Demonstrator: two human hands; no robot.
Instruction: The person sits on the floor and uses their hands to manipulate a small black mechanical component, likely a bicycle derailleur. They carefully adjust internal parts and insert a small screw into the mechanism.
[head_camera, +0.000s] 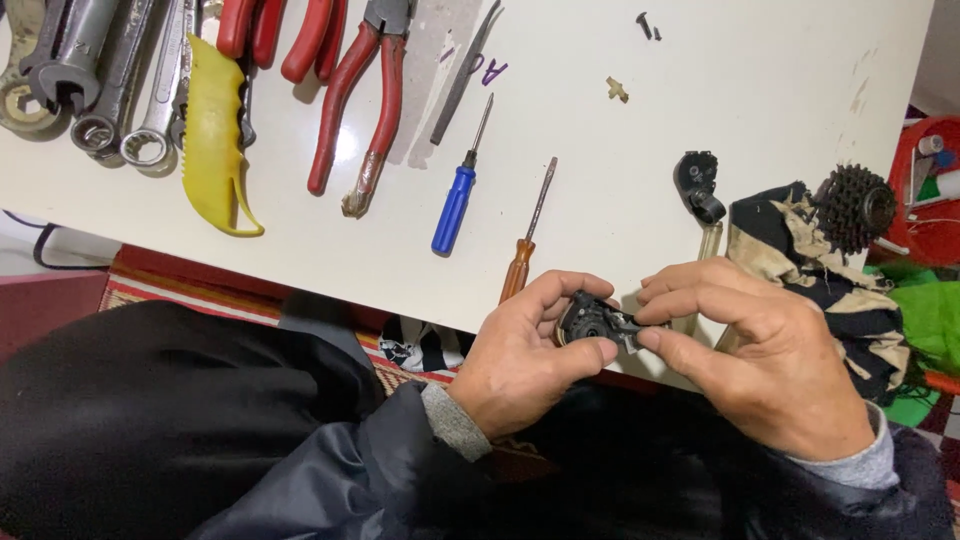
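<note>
**Small part held over the table edge**

Past the white table (700, 120) edge, left hand (525, 365) and right hand (770, 365) pinch a small black mechanism (592, 320) between closed fingertips. Loosened pieces could drop into the lap; a loose black screw (644, 23) already lies far off.

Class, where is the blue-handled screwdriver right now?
In the head view, the blue-handled screwdriver lies on the white table, between the red pliers and the brown-handled screwdriver.
</note>
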